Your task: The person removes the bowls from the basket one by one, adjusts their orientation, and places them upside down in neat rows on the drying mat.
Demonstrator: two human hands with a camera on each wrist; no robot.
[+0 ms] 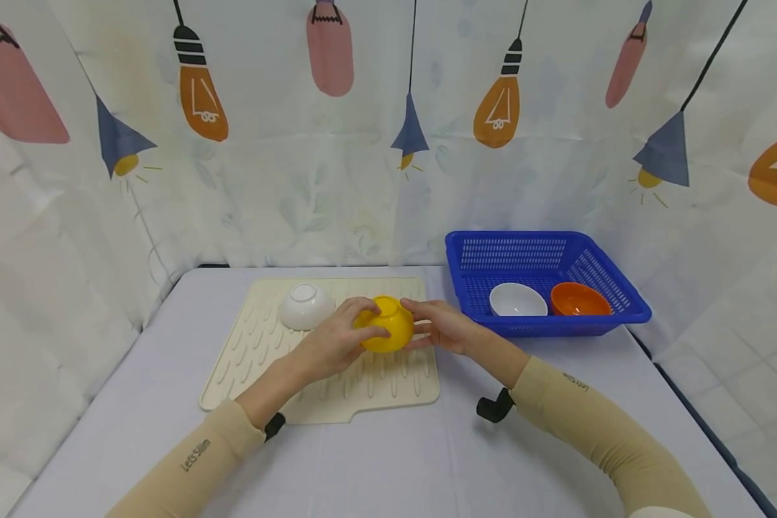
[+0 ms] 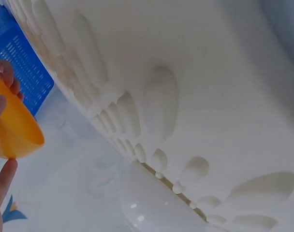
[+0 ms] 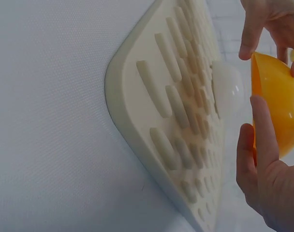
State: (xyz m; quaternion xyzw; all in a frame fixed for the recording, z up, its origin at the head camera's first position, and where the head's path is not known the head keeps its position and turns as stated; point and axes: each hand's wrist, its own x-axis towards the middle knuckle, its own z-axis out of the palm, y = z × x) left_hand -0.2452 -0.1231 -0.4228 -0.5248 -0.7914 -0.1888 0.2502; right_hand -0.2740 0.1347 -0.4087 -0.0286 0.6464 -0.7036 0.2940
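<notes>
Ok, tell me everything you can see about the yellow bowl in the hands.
The yellow bowl is small, round and glossy, apparently plastic, slightly translucent at the rim in the wrist views. It is turned mostly upside down, base upward, over the ribbed cream drying mat. The left hand holds one side and the right hand the other, fingers curled round it. A white bowl lies upside down just behind it, apart.

Yellow bowl (image 2: 14, 123) cut off at left edge.

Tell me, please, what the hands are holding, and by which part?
Both hands, left and right, hold the upside-down yellow bowl by its opposite sides.
</notes>
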